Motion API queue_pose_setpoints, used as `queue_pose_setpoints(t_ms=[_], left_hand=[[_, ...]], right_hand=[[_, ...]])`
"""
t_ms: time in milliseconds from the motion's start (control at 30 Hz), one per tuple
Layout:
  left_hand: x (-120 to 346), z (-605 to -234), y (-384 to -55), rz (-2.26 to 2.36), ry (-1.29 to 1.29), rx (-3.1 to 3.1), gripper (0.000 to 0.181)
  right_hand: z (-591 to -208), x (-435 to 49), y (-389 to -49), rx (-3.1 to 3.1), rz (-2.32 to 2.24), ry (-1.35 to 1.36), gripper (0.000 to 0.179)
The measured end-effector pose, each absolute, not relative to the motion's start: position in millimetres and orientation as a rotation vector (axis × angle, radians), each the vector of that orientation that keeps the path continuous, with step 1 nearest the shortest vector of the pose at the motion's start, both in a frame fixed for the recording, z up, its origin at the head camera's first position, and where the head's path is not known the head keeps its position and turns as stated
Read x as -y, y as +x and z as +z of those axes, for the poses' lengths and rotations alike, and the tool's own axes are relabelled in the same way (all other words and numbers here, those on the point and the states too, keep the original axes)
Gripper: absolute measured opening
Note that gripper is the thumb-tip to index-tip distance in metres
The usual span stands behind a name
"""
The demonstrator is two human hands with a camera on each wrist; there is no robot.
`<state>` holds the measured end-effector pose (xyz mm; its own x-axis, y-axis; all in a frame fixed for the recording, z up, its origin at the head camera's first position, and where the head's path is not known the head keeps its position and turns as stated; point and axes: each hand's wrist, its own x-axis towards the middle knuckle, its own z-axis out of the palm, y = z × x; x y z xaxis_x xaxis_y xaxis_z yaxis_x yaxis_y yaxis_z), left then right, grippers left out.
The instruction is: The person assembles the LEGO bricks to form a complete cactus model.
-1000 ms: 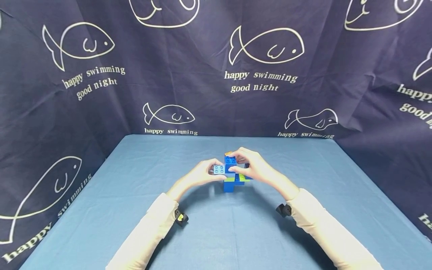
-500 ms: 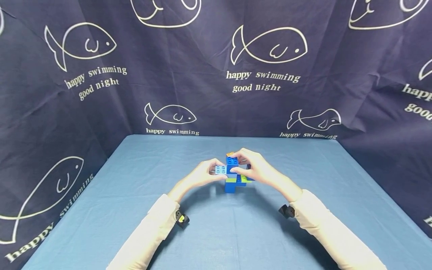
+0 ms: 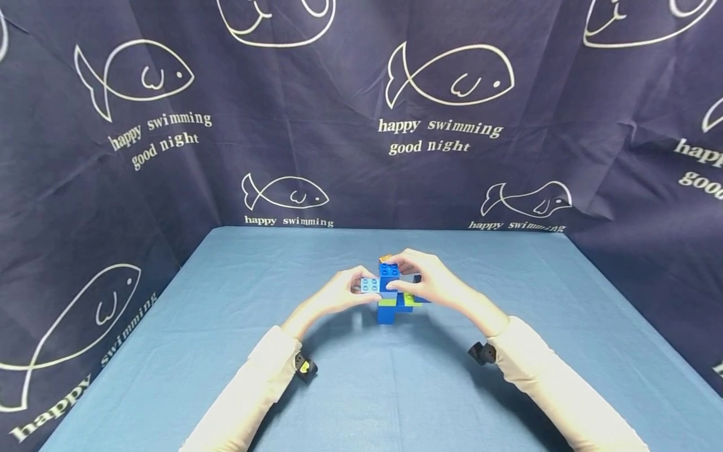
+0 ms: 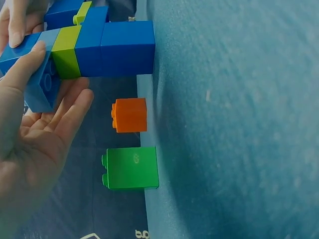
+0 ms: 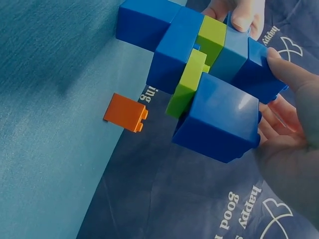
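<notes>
A stack of toy building bricks (image 3: 386, 314) stands upright on the table, with blue bricks at the bottom, a lime one above, then light blue, then blue on top. My left hand (image 3: 341, 291) pinches the light blue brick (image 4: 41, 92), which juts out to the left. Above it, my right hand (image 3: 427, 280) holds the top blue brick (image 3: 389, 279) between thumb and fingers. On the right side a thin lime brick (image 5: 187, 84) carries a large blue brick (image 5: 219, 117), close to the right palm. The joint under the top brick is partly covered by fingers.
An orange brick (image 4: 130, 115) and a green brick (image 4: 132, 168) stand apart from the stack, further back on the blue table cloth (image 3: 361, 389). In the head view the green one is hidden. A dark fish-print curtain (image 3: 361, 157) surrounds the table's back and sides.
The head view has shifted slightly. Both hands keep the same grip on the stack, with no visible movement of the bricks against each other.
</notes>
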<state>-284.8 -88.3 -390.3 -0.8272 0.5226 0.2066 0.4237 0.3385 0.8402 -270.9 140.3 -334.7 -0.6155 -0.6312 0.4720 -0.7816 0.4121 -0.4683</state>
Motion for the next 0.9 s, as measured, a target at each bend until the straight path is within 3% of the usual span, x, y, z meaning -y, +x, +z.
queue_pose_setpoints(t_ms=[333, 567, 900], left_hand=[[87, -365, -266, 1.487, 0.908, -2.496, 0.030], [89, -388, -285, 1.474, 0.905, -2.521, 0.033], [90, -392, -288, 1.504, 0.909, -2.499, 0.032]], right_hand=[[-333, -145, -272, 2.505, 0.982, 1.222, 0.047], [-333, -148, -271, 2.486, 0.960, 1.220, 0.043], [-331, -155, -271, 2.506, 0.964, 1.173, 0.041]])
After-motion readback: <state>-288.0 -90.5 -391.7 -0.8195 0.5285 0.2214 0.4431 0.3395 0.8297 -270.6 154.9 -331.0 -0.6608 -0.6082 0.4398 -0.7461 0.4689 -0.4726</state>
